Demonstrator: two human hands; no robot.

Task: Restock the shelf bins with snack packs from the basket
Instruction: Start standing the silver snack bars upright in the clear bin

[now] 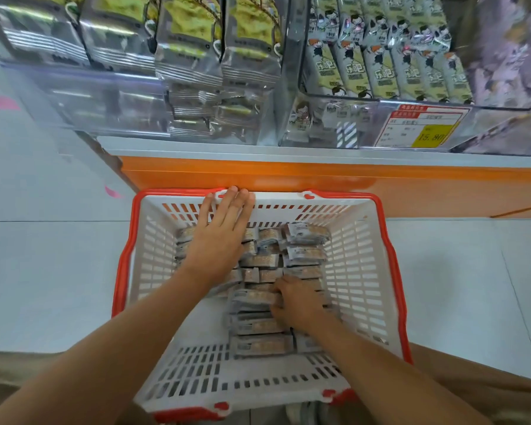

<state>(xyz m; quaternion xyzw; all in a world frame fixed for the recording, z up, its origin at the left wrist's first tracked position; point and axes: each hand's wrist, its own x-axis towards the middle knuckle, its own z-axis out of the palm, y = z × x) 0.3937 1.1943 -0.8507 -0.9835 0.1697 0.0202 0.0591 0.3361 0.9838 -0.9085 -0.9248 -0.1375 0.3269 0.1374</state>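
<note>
The basket (390, 265), white with a red rim, stands on the floor (43, 271). Grey-and-brown packs (304, 253) lie inside it, heaped loosely across its far half and stacked in a column from its middle toward its near wall.

The left hand (224, 228) lies flat over the packs in the basket's far-left part. Its fingers are straight and close together, and the tips reach the far rim; whether they press on it cannot be told. The right hand (298, 299) is inside the basket near its middle, fingers curled round one pack (255, 297) at the top of the column.

Just beyond the basket's far side runs an orange plinth (319, 176). Above that are clear bins (111, 99) holding goods: silver-and-yellow bags beyond the basket's far-left corner, cartoon-printed packets beyond its far-right corner. A price tag (423, 127) with a yellow patch is fixed to the bin front beyond the far-right corner.
</note>
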